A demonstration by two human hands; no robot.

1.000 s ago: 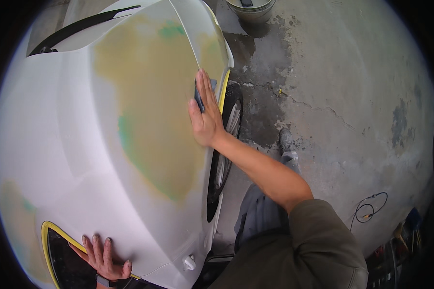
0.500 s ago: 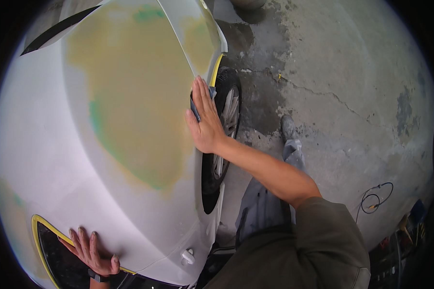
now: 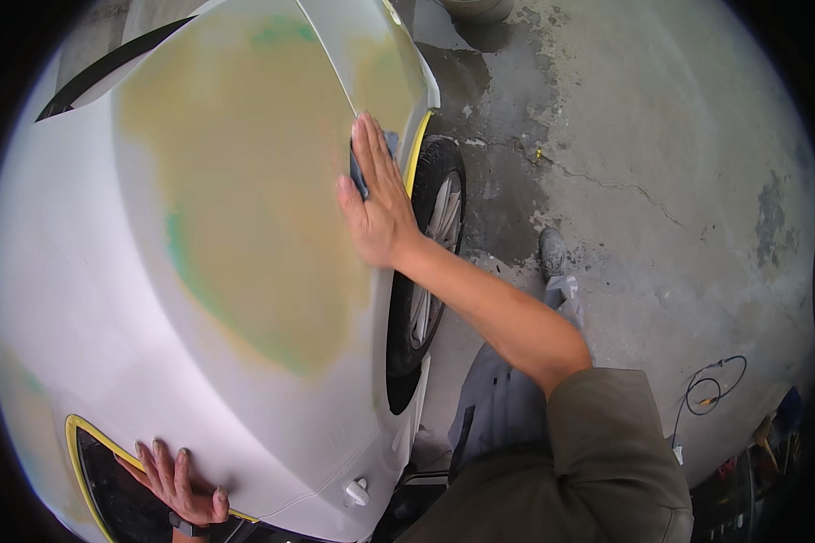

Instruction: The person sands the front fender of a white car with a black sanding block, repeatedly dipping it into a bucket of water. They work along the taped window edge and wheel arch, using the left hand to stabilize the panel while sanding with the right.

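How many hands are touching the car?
2. The left hand rests across the yellow edge of the dark side window. The right hand lies over a dark pad on the tan-patched panel above the wheel. No other hands show.

Hands (image 3: pixel 382 213) on car (image 3: pixel 254 199), cable (image 3: pixel 704 402) right

1 head-worn fisheye view looks down from close above: car (image 3: pixel 244 217) at frame left, concrete floor (image 3: pixel 643 226) at right.

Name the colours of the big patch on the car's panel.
Mostly tan, partly green; the patch shows best in the head view.
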